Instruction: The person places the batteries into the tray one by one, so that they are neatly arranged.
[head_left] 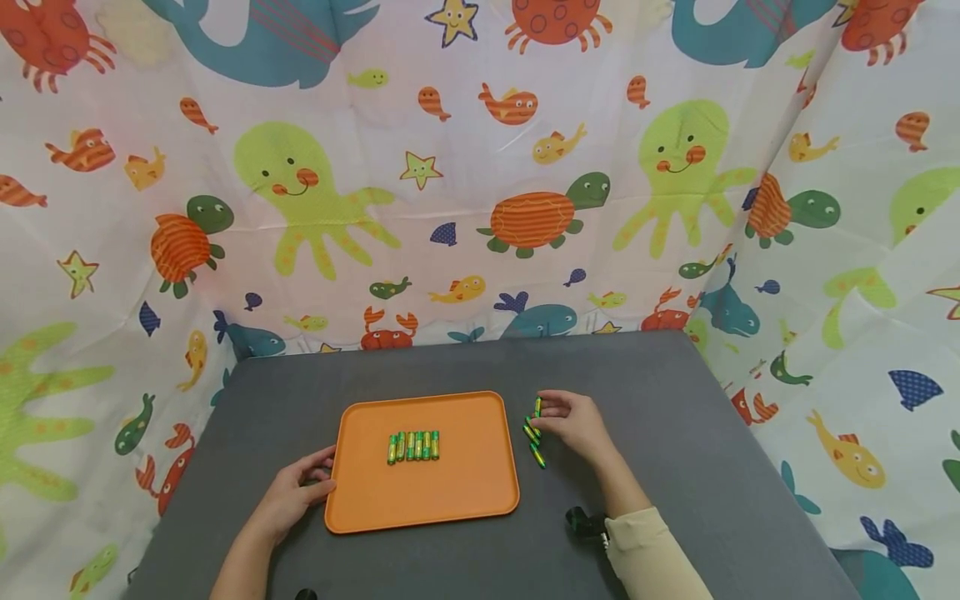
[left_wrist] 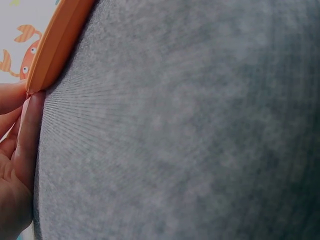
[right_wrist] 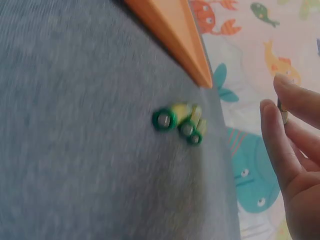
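Note:
Several green and yellow batteries [head_left: 414, 446] lie side by side in a row on an orange tray [head_left: 420, 500]. My left hand [head_left: 288, 493] is at the tray's left edge, its thumb and fingers holding the rim; the left wrist view shows the fingertips [left_wrist: 33, 102] right at the orange edge. To the right of the tray, my right hand [head_left: 573, 423] pinches one battery [right_wrist: 284, 111] between thumb and finger, raised above the table. Below that hand, three loose batteries [head_left: 537, 456] lie on the table, green ends facing the right wrist camera.
The table [head_left: 637, 375] has a dark grey cloth-like top. A curtain [head_left: 450, 192] printed with sea animals hangs along its back and sides. Near my right sleeve [head_left: 652, 550] shows a small black object [head_left: 583, 522] at the wrist.

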